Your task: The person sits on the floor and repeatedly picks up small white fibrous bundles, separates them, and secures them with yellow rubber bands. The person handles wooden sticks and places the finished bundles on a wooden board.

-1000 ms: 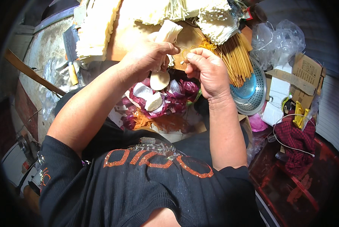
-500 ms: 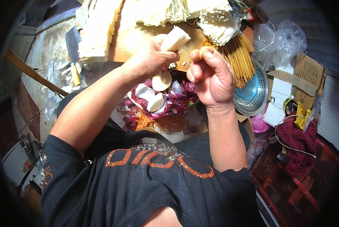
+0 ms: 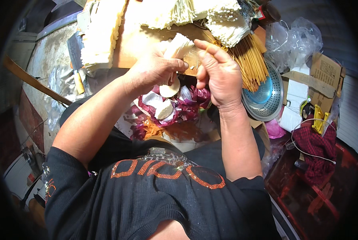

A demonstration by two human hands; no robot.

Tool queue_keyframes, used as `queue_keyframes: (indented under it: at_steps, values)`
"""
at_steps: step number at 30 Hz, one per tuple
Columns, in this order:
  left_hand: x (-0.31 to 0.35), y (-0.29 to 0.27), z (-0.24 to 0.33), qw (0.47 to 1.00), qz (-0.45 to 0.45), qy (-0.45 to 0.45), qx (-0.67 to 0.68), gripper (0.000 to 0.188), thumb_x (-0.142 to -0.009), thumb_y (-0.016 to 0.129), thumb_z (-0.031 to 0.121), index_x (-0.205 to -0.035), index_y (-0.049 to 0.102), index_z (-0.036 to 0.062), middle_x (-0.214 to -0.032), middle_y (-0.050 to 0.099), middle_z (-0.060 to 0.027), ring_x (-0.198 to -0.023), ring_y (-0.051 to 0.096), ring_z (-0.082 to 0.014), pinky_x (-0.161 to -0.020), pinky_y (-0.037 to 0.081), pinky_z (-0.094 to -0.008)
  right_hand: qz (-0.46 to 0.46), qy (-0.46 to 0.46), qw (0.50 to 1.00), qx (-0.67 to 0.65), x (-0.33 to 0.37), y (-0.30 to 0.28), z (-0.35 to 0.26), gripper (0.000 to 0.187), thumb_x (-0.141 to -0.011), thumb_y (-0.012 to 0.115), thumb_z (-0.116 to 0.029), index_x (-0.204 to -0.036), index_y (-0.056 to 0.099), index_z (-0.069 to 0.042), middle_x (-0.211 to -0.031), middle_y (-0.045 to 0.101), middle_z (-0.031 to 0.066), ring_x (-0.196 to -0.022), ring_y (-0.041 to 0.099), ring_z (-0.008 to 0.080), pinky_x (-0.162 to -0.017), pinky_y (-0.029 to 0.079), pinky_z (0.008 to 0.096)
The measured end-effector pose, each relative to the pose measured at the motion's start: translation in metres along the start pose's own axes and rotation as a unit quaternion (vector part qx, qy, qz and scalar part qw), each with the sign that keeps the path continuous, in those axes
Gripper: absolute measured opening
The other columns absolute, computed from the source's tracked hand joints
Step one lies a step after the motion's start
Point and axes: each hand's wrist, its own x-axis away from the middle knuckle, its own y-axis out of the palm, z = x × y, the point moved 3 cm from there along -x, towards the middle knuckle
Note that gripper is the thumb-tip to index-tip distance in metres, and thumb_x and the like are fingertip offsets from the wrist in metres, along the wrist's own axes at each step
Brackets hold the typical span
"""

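Note:
My left hand (image 3: pixel 151 70) is closed around a small bundle of enoki mushrooms (image 3: pixel 179 46), its pale cut end pointing up and away from me. Close to the bundle's right side, my right hand (image 3: pixel 223 76) has thumb and forefinger pinched together. A thin yellowish line at those fingers looks like a bamboo skewer (image 3: pixel 208 49), mostly hidden by the hand. Beyond both hands lies a wooden board (image 3: pixel 133 40) with more enoki mushrooms (image 3: pixel 227 26) heaped along its far side. A bunch of bamboo skewers (image 3: pixel 249 64) fans out beside my right hand.
A cleaver (image 3: pixel 76 56) and a pale stack of food (image 3: pixel 101 36) lie left. Purple peelings (image 3: pixel 191 106) sit below my hands. A metal colander (image 3: pixel 269 108), clear plastic bags (image 3: pixel 303 38), a cardboard box (image 3: pixel 325 78) and a checked cloth (image 3: pixel 317 148) are at right.
My right hand has moved slightly up and left toward the bundle, its forefinger now reaching out to it. My left hand still grips the enoki mushrooms, lowered a little.

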Motion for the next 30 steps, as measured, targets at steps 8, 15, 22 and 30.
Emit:
queue_keyframes:
  at_steps: [8,15,22,30]
  values:
    - [-0.001,0.005,-0.014,0.993,-0.093,0.000,-0.070,0.009,-0.084,0.065,0.006,-0.093,0.063,0.0042,-0.068,0.056,0.0003,-0.056,0.050,-0.0066,-0.049,0.041,-0.0230,-0.027,-0.105,0.967,0.232,0.001,0.000,-0.013,0.053,-0.076,0.079,-0.019,-0.124,0.058,-0.006,-0.092,0.069,0.0090,-0.080,0.064,0.0111,-0.073,0.054,0.0265]
    - [0.008,0.013,-0.007,0.959,-0.157,0.043,-0.232,0.020,-0.086,0.066,0.009,-0.105,0.060,0.0038,-0.082,0.063,0.0009,-0.075,0.056,-0.0055,-0.066,0.049,-0.0237,-0.075,-0.080,0.938,0.330,0.003,0.003,-0.008,0.031,-0.070,0.079,-0.020,-0.092,0.062,-0.005,-0.081,0.063,0.0057,-0.074,0.059,0.0123,-0.069,0.049,0.0279]
    - [0.008,0.012,0.007,0.926,-0.085,0.039,-0.365,0.060,-0.071,0.077,0.011,-0.123,0.048,0.0025,-0.098,0.066,-0.0144,-0.095,0.063,-0.0203,-0.081,0.051,-0.0330,-0.085,-0.019,0.965,0.248,0.003,0.003,-0.003,0.027,-0.070,0.077,-0.016,-0.091,0.064,-0.004,-0.081,0.062,0.0019,-0.076,0.056,0.0072,-0.069,0.049,0.0258]
    - [0.011,0.010,0.008,0.923,-0.065,0.105,-0.366,0.066,-0.065,0.078,0.008,-0.123,0.047,0.0014,-0.099,0.065,-0.0194,-0.097,0.064,-0.0273,-0.081,0.051,-0.0368,-0.114,0.049,0.981,0.147,0.005,0.006,0.003,0.031,-0.069,0.077,-0.010,-0.097,0.065,-0.003,-0.087,0.063,0.0002,-0.079,0.057,0.0072,-0.071,0.049,0.0239]
